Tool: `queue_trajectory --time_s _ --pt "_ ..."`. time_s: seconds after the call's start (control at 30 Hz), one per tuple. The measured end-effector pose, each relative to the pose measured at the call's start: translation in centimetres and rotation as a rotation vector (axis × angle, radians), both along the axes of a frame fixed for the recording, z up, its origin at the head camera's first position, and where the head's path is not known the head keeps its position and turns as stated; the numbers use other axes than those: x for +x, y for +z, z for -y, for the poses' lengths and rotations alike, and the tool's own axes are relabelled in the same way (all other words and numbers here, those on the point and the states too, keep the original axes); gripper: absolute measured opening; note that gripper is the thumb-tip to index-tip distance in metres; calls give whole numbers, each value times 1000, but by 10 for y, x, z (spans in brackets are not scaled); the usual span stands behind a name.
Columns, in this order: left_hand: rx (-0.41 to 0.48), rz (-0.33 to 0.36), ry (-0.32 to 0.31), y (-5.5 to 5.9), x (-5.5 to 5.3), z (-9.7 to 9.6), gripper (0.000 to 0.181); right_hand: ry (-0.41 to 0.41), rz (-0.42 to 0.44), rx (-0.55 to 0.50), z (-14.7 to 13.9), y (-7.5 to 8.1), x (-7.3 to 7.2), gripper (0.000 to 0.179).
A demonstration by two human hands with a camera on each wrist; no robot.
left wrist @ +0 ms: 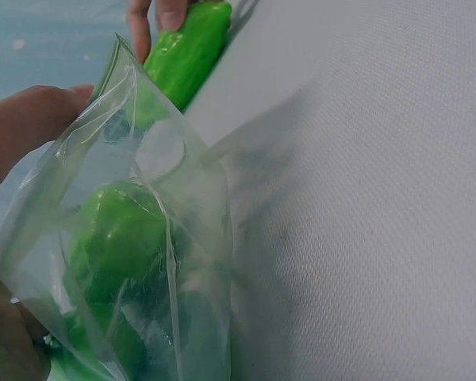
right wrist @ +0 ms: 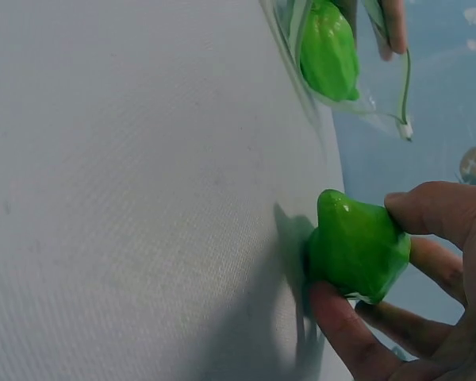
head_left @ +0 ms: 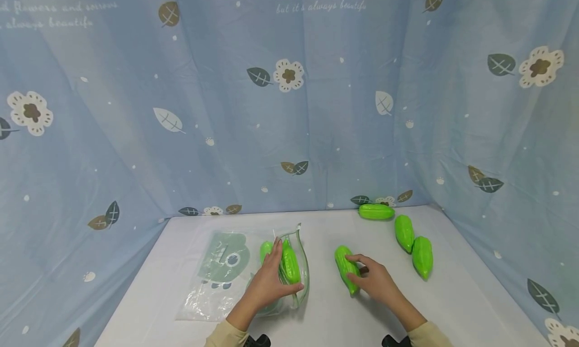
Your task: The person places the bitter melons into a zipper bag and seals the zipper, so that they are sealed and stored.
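My right hand (head_left: 377,280) holds a bumpy green toy bitter melon (head_left: 344,264) at the table, thumb on one side and fingers on the other. In the right wrist view the same bitter melon (right wrist: 357,250) shows end-on between the fingertips. My left hand (head_left: 267,280) holds a clear zip bag (head_left: 199,304) near its mouth, thumb and fingers spread wide around it. The bag's mouth gapes toward the right. Inside lie two green bitter melons, one (head_left: 290,264) near the mouth and another (head_left: 266,250) partly hidden by the fingers.
Three more green bitter melons lie at the right of the white table (head_left: 325,317): one (head_left: 376,211) along the back edge, one (head_left: 404,233) in front of it, and one (head_left: 422,257) nearest. A blue patterned curtain (head_left: 226,136) surrounds the table's back and sides.
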State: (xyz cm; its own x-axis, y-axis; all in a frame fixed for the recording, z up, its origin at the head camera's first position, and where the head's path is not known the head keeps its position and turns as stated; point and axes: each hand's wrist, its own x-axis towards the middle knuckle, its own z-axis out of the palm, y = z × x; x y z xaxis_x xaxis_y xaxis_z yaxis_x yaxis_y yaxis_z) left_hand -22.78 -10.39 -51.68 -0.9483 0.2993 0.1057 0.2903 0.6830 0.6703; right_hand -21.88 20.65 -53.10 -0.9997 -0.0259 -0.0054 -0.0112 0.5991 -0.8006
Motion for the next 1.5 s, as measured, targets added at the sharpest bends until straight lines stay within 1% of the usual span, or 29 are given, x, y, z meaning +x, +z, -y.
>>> queue_trajectory --time_s 0.3,0.57,0.83,1.07,1.27,1.4,1.5 --pt "1 -1 3 0 -1 -1 125 -1 5 -16 1 1 0 45" --pt "2 -10 -3 -1 0 -1 125 0 -16 -18 1 1 1 45" --pt "-2 -8 0 0 -1 -2 125 8 -44 -37 2 -2 0 45" --pt "0 -2 -4 1 0 -1 125 69 -90 -87 6 -3 -2 45" --pt "3 0 -1 0 0 -1 124 164 -145 -74 13 -4 -4 44" --pt "5 -4 -8 0 0 -1 124 222 -179 -91 19 -3 -3 44" --pt "11 -10 -12 0 1 -1 124 256 -188 -115 22 -1 -3 44"
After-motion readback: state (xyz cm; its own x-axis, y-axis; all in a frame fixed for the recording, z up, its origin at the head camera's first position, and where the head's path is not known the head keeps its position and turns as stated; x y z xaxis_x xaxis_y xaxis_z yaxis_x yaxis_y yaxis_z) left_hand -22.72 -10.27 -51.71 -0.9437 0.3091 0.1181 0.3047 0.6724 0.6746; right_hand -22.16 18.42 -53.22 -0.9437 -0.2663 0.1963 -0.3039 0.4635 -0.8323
